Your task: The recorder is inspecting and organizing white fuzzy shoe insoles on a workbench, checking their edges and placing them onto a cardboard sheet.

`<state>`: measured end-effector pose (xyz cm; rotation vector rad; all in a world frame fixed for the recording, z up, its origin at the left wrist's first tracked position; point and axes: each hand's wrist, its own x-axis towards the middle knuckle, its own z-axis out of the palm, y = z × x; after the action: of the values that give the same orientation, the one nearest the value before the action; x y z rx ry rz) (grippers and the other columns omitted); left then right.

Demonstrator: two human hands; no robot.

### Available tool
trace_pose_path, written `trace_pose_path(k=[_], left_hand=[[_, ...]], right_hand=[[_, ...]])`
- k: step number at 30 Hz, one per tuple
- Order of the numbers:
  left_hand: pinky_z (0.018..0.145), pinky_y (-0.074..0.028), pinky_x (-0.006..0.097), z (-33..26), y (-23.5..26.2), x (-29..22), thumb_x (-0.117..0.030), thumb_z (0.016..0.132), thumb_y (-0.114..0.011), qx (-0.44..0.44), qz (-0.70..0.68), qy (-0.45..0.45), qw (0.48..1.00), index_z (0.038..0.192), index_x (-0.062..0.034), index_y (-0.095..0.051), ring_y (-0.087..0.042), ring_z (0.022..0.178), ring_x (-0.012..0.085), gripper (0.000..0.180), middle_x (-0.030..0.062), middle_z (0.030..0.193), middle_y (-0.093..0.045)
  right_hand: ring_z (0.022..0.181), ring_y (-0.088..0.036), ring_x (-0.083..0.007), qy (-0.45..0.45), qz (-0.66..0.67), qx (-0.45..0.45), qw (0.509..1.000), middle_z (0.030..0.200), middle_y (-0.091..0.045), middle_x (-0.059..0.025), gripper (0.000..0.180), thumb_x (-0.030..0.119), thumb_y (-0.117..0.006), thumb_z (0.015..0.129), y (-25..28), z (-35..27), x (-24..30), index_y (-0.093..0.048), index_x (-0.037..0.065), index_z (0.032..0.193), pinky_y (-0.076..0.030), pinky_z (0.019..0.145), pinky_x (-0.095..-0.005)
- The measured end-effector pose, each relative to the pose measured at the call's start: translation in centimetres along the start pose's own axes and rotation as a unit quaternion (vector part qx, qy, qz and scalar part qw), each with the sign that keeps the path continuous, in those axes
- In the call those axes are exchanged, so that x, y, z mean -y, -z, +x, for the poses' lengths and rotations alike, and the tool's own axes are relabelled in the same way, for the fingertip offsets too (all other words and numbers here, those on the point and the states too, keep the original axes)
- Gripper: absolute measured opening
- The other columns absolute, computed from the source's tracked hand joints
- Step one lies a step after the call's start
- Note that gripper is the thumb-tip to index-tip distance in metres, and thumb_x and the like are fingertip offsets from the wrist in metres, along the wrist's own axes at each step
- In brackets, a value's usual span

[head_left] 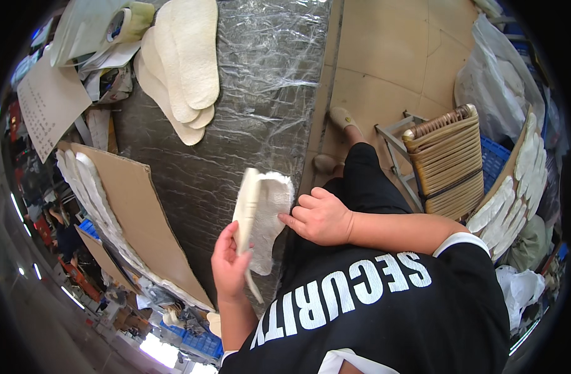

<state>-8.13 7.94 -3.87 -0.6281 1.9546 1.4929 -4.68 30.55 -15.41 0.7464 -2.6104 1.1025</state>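
My left hand (230, 258) is closed around a cream felt insole (246, 209), which stands nearly edge-on over the table. Against its right side is a greyish-white fleecy insole (271, 215) with a ragged, fluffy upper edge. My right hand (323, 217) has its fingers curled, and the fingertips pinch the right edge of the fleecy piece; the thumb is hidden. Farther off on the table lies a fanned stack of several cream insoles (188, 62), apart from both hands.
Plastic film covers the dark table (266, 93). Cardboard (142, 206) with white insoles along it stands at the left. Beyond are a tape roll (118, 26) and a paper sheet (53, 103). At the right stand a woven-seat chair (444, 163) and more white insoles (510, 199) on cardboard.
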Motion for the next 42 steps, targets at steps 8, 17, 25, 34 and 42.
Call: trace_pose_path(k=[8,17,25,34,42], left_hand=[[0.099,-0.045,0.041,-1.5,1.3,0.3,-0.012,0.061,-0.079,-0.033,0.447,-0.321,0.834,0.133,0.0020,-0.050,-0.056,0.113,0.0346,0.079,0.0210,0.126,-0.053],[0.096,-0.047,0.044,-0.9,0.5,2.3,-0.013,0.062,-0.082,-0.042,0.448,-0.337,0.827,0.131,-0.0003,-0.052,-0.057,0.110,0.0395,0.076,0.0235,0.125,-0.054],[0.088,-0.051,0.044,-0.6,0.1,2.2,-0.014,0.062,-0.085,-0.047,0.454,-0.348,0.819,0.128,0.0012,-0.053,-0.061,0.104,0.0399,0.075,0.0244,0.122,-0.055],[0.094,-0.048,0.044,-0.5,-0.2,2.4,-0.012,0.062,-0.084,-0.044,0.440,-0.328,0.835,0.131,0.0001,-0.051,-0.058,0.108,0.0400,0.078,0.0237,0.123,-0.054],[0.089,-0.052,0.043,-0.4,-0.5,2.0,-0.016,0.064,-0.086,-0.049,0.469,-0.325,0.820,0.130,0.0004,-0.052,-0.060,0.105,0.0402,0.076,0.0241,0.123,-0.054]], right_hand=[[0.071,-0.051,-0.0143,0.015,0.021,0.025,0.999,0.069,-0.049,0.0042,0.032,0.020,-0.060,0.077,0.4,0.1,-0.3,-0.072,0.008,0.104,-0.036,0.063,-0.0309],[0.070,-0.051,-0.0146,0.021,0.038,0.047,0.998,0.068,-0.050,0.0040,0.020,0.020,-0.060,0.077,0.8,0.3,-0.5,-0.070,0.011,0.090,-0.037,0.063,-0.0315],[0.069,-0.051,-0.0146,0.014,0.043,0.052,0.998,0.067,-0.049,0.0041,0.019,0.021,-0.060,0.075,0.8,0.3,-0.6,-0.070,0.012,0.089,-0.037,0.063,-0.0317],[0.070,-0.051,-0.0152,0.014,0.048,0.055,0.997,0.068,-0.049,0.0039,0.017,0.020,-0.061,0.077,0.9,0.3,-0.7,-0.070,0.012,0.089,-0.036,0.064,-0.0323],[0.070,-0.051,-0.0153,0.014,0.055,0.054,0.997,0.068,-0.049,0.0037,0.015,0.020,-0.062,0.078,1.0,0.2,-0.8,-0.070,0.013,0.088,-0.036,0.064,-0.0323]])
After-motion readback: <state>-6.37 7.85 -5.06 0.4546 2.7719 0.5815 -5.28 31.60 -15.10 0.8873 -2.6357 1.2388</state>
